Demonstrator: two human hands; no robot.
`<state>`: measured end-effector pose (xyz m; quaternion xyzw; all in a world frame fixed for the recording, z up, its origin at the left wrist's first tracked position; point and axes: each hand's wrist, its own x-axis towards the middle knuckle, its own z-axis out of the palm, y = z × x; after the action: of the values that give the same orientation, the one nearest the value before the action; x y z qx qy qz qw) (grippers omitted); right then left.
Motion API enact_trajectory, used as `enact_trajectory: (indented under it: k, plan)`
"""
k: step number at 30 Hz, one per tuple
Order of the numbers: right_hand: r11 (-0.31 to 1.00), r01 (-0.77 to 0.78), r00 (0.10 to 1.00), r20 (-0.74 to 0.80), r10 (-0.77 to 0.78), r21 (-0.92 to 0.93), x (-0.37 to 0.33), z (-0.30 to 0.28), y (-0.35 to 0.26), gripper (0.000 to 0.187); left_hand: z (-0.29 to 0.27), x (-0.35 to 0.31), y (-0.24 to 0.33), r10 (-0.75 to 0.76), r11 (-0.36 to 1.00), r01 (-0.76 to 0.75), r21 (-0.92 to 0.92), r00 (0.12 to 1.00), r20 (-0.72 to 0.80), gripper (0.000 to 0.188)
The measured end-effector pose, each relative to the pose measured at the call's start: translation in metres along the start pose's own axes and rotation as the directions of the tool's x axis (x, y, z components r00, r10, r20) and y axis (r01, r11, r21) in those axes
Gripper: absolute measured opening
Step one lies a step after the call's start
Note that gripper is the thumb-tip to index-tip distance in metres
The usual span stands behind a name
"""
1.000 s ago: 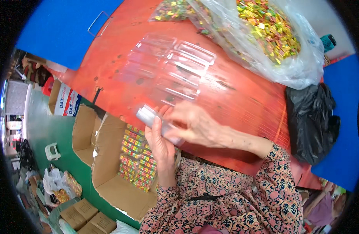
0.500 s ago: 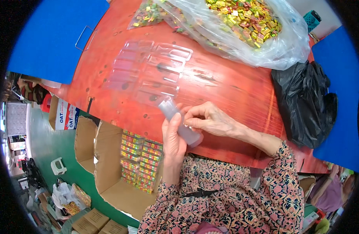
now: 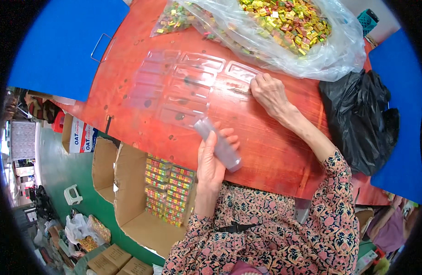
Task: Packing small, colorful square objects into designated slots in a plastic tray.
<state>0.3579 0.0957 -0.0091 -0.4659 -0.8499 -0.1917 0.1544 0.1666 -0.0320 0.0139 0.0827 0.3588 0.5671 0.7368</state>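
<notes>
My left hand (image 3: 211, 160) is closed around a narrow stack of nested clear plastic trays (image 3: 224, 149), tilted over the near edge of the red table. Beyond it, my right hand (image 3: 270, 95) has its fingertips closed at the right end of a single clear plastic tray (image 3: 241, 70), which lies on the tabletop. To the left of that tray, several more clear trays (image 3: 192, 79) lie side by side in columns. Nothing is visible inside them.
The red table (image 3: 261, 137) bears a large clear bag (image 3: 344, 55) of small wrapped candies (image 3: 293, 23) at the back. A black plastic bag (image 3: 358, 119) hangs at its right edge. Below left stands an open cardboard box (image 3: 128, 183) with packed candy trays (image 3: 169, 190).
My right hand has left the stack, moved forward and right, and set a tray beside the laid-out ones. My left hand stays near the body with the stack.
</notes>
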Motion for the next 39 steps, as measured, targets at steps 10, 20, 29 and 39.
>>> enact_trajectory:
  k: [10, 20, 29, 39]
  plan:
    - [0.078, -0.417, 0.873, 0.423, -0.244, 0.906, -0.003, -0.083, -0.056, 0.023, 0.012, 0.009, -0.001, 0.060, 0.997, -0.058, 0.050, 0.997, -0.041, 0.043]
    - [-0.278, -0.630, 0.768, 0.531, -0.357, 0.725, -0.009, -0.071, -0.061, 0.027, 0.001, 0.008, 0.006, 0.028, 0.997, -0.030, 0.067, 0.999, 0.023, 0.044]
    - [0.929, -0.111, 0.993, 0.004, 0.117, 0.354, 0.010, -0.060, -0.038, 0.009, -0.022, 0.011, 0.012, 0.082, 0.997, -0.082, 0.009, 0.996, -0.046, 0.043]
    - [0.937, -0.122, 0.984, 0.164, 0.071, 0.328, -0.008, -0.049, -0.050, 0.010, -0.015, 0.006, 0.001, 0.028, 1.000, -0.028, 0.004, 0.997, -0.070, 0.042]
